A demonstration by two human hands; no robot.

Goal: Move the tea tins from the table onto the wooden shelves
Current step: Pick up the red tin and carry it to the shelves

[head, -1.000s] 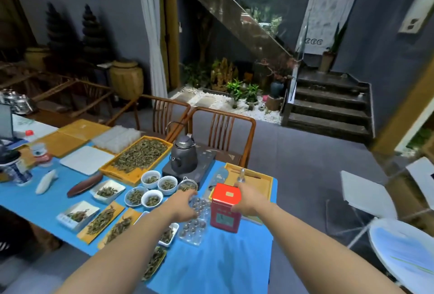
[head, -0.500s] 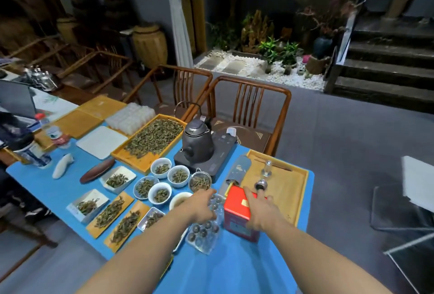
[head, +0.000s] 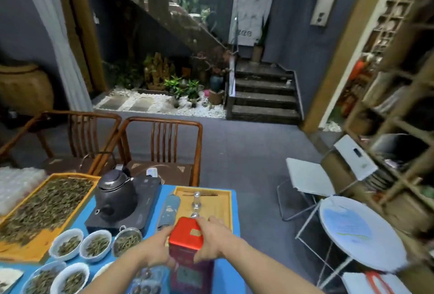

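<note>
Both hands are wrapped round the red tea tin, left hand on its left side and right hand on its right, fingers curled onto the walls, so the grip is closed on the tin from both sides. The tin stands upright, long axis vertical, red lid facing up, near the right end of the blue surface; can't tell if its base is touching the cloth or just off it. Just behind it there's a wooden tray, and to the left of that a dark kettle on a black heater base. Small white bowls of tea leaves sit left of the hands. The wooden shelves are well off to the right, blurry.
</note>
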